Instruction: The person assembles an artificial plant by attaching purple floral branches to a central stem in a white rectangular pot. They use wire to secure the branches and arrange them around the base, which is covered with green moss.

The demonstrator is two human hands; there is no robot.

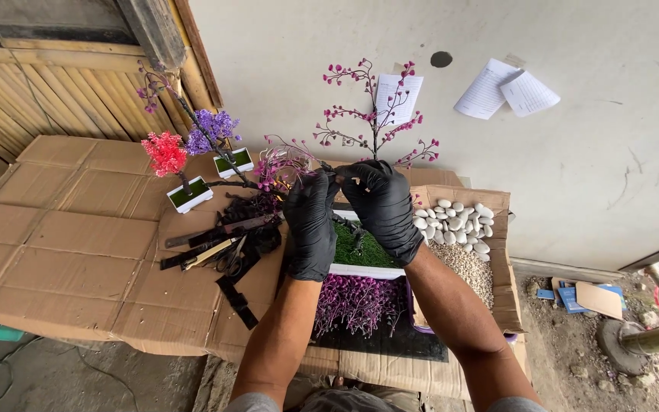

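Observation:
Both my hands wear black gloves. My left hand (310, 221) and my right hand (383, 207) pinch a thin dark branch of a small artificial tree (375, 114) with pink bead blossoms. The tree stands in a white rectangular pot (364, 270) lined with green moss-like turf (360, 248). Another pink-tipped branch (280, 164) spreads to the left of my left hand. A pile of loose purple-pink sprigs (356, 301) lies just in front of the pot, between my forearms.
Flattened cardboard (70, 229) covers the work surface. Two small finished trees, red (165, 152) and purple (211, 126), stand at the back left. Scissors and dark strips (223, 248) lie left of my hands. A box of white stones and gravel (459, 229) sits at right. Papers (505, 91) hang on the wall.

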